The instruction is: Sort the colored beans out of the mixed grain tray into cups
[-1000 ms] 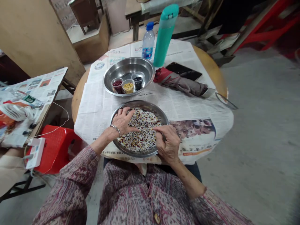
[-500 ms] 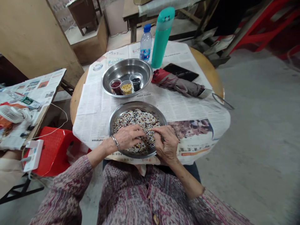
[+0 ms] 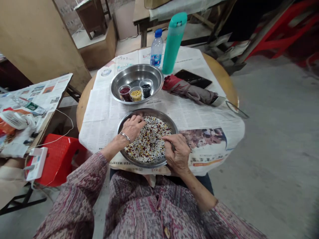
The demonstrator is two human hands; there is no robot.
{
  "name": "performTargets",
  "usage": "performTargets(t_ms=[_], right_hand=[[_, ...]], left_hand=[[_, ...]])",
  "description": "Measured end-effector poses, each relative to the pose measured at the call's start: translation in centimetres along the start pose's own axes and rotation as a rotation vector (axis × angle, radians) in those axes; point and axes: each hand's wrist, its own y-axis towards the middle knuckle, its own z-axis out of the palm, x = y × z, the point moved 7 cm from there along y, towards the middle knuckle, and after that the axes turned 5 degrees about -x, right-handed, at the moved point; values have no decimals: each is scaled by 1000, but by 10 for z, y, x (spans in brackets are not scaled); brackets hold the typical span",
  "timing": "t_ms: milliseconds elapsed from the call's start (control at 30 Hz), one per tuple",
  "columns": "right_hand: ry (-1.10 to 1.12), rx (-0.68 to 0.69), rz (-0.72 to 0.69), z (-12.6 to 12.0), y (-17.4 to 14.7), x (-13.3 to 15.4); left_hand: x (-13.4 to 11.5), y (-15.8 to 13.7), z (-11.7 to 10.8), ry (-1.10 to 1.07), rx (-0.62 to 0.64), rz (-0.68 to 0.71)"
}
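A steel bowl [image 3: 159, 112] holds a mix of white grains with dark red, yellow and black beans [image 3: 151, 139]. My left hand [image 3: 134, 127], with a silver bangle on the wrist, is at the bowl's upper left. Its fingers bend down together at the mix, and their tips are hidden. Over the right rim rests my right hand [image 3: 178, 152]. The index finger points inward above the grains and the thumb is bent below it. Its other fingers are curled, and what they hold, if anything, cannot be seen.
Behind stands a larger steel basin [image 3: 119, 74] with cups of red beans [image 3: 125, 93], yellow beans [image 3: 136, 95] and black beans [image 3: 146, 89]. A water bottle [image 3: 157, 49], teal bottle [image 3: 174, 43], phone [image 3: 194, 79] and folded umbrella [image 3: 196, 91] share the newspaper-covered table. A red stool [image 3: 58, 159] is at left.
My left hand has moved from the middle of the mix up and away to the bowl's far left. The mix now lies more spread out. My right hand has barely moved.
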Motion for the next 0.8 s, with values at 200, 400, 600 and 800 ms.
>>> performTargets(t_ms=[200, 400, 600, 800], right_hand=[[10, 2, -1, 0, 0, 0], [-5, 9, -4, 0, -1, -1], [-7, 0, -9, 0, 0, 1], [-4, -18, -30, -1, 2, 3]], left_hand=[[12, -52, -10, -71, 63, -169], [-30, -52, 12, -329, 142, -64], [-33, -3, 7, -377, -48, -51], [-2, 14, 4, -205, 40, -181]])
